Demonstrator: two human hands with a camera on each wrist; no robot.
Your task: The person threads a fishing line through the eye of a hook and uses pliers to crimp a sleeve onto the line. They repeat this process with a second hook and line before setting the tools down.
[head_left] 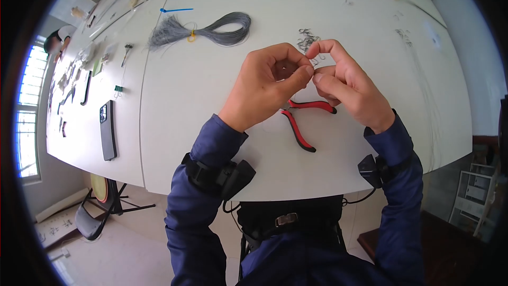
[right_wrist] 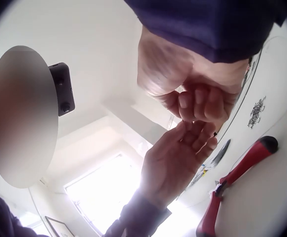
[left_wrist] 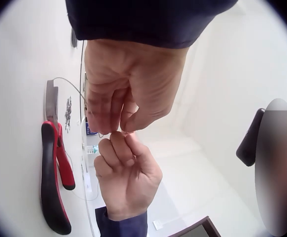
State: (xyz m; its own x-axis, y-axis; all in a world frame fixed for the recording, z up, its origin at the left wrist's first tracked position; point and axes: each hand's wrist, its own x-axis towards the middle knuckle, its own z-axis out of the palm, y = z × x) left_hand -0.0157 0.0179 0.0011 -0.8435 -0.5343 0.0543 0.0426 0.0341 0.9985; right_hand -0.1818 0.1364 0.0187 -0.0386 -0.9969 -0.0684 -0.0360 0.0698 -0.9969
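Observation:
Above the table, the left hand and right hand meet at their fingertips. Each pinches between thumb and fingers; a thin clear line runs up to the left hand in the left wrist view. Whatever tiny part lies between the fingertips is mostly hidden. Curled fingers of the right hand touch the left hand's tips in the right wrist view. Red-and-black pliers lie below the hands, handles spread. Just beyond the fingers is a pile of small dark hooks.
A grey bundle of strands, tied in yellow, lies at the back left near a blue tie. Farther left are a phone and a green item. Loose clear line trails along the right side. Another person's hands are at the far left.

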